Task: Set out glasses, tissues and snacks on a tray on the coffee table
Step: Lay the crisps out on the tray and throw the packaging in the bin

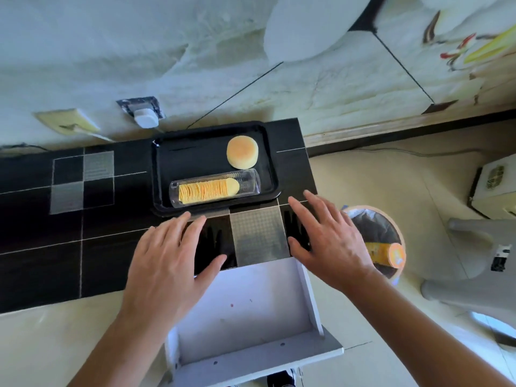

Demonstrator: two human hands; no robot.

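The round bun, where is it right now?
In the head view the round bun lies in the far right corner of the black tray on the coffee table, just beyond the clear pack of crackers.

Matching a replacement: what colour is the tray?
Glossy black tray, seen in the head view.

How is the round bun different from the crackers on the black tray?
The bun is one single round piece lying bare on the tray; the crackers are many thin slices stacked in a row.
The bun has no wrapping; the crackers sit inside a clear plastic holder.
The bun lies at the tray's far right; the crackers lie along its near edge.
Both are pale yellow snacks, and neither hand touches them.
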